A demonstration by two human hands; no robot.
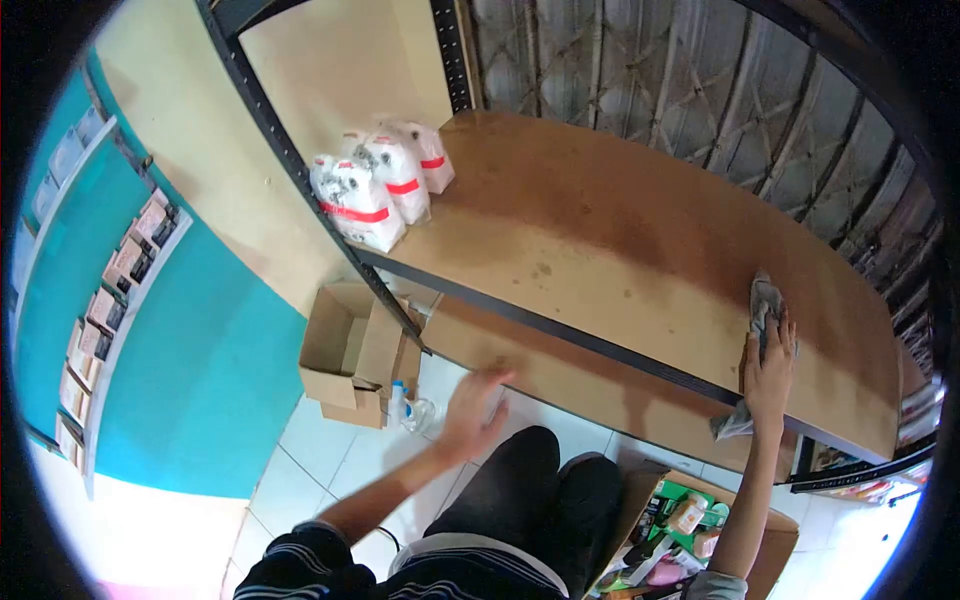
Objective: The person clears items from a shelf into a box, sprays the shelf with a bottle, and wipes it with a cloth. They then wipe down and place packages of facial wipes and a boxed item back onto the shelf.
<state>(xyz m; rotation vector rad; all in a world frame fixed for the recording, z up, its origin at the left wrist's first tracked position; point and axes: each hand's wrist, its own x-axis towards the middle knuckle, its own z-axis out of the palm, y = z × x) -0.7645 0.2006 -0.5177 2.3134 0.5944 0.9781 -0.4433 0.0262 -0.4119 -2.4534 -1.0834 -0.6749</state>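
Observation:
My right hand (768, 378) presses a grey cloth (765, 295) against the brown shelf board (600, 225), near its right end. Part of the cloth hangs below the hand over the black front rail. Small dark spots mark the middle of the board. My left hand (475, 412) holds nothing and hovers in front of the lower shelf, fingers apart and slightly blurred. White plastic-wrapped packs with red bands (400, 175) stand together at the board's left end.
An open cardboard box (345, 345) and a clear bottle with a blue top (400, 405) are on the tiled floor at left. Another box (775, 545) full of mixed goods stands by my right knee. Wall shelves (130, 300) with small boxes line the left side.

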